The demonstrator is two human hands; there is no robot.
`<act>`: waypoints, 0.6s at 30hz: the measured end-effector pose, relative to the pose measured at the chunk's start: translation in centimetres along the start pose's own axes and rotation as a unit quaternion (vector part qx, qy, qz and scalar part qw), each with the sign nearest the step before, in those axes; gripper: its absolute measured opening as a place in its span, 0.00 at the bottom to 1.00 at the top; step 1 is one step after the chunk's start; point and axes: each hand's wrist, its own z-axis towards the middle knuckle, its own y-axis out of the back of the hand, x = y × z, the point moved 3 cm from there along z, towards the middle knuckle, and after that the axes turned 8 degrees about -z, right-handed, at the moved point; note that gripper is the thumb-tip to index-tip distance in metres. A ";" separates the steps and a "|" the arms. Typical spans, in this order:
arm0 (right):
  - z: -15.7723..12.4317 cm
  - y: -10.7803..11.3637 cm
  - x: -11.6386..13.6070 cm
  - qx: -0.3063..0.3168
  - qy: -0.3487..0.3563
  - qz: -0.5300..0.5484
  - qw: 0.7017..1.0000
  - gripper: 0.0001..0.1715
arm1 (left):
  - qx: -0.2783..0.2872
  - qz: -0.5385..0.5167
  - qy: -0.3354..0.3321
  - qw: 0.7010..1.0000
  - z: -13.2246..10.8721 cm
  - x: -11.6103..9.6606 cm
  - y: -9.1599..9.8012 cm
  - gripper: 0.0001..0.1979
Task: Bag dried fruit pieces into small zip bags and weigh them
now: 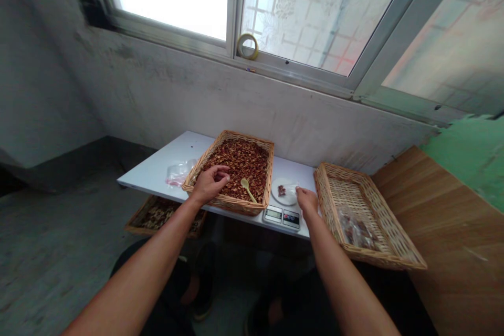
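Observation:
My left hand [210, 184] hangs over the front rim of a wicker basket [232, 143], curled loosely above its heap of dried reddish-brown pieces [240, 165], with nothing visible in it. A yellow plastic spoon [248, 190] lies in the heap. My right hand [306, 202] pinches the edge of a small clear plastic bag [289, 192] lying on the round white plate of a digital kitchen scale [281, 217]. A few dark pieces show inside the bag.
The white table [157, 165] holds loose clear bags [180, 172] at its left. A second wicker basket [364, 215] with filled bags sits at right on a wooden surface [452, 220]. A third basket [163, 215] of dried pieces sits on the floor below. A wall and window stand behind.

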 end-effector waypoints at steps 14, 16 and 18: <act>0.8 1.6 -3.1 -0.011 -0.006 -0.166 0.986 0.27 | -0.016 0.043 -0.008 0.999 0.3 0.5 0.1 0.21; 0.8 1.5 -3.3 -0.010 -0.008 -0.165 0.986 0.27 | -0.015 0.045 -0.008 0.999 0.2 0.3 0.1 0.21; 0.9 1.4 -3.4 -0.008 -0.010 -0.166 0.986 0.28 | -0.013 0.043 -0.009 0.999 0.2 0.3 0.1 0.21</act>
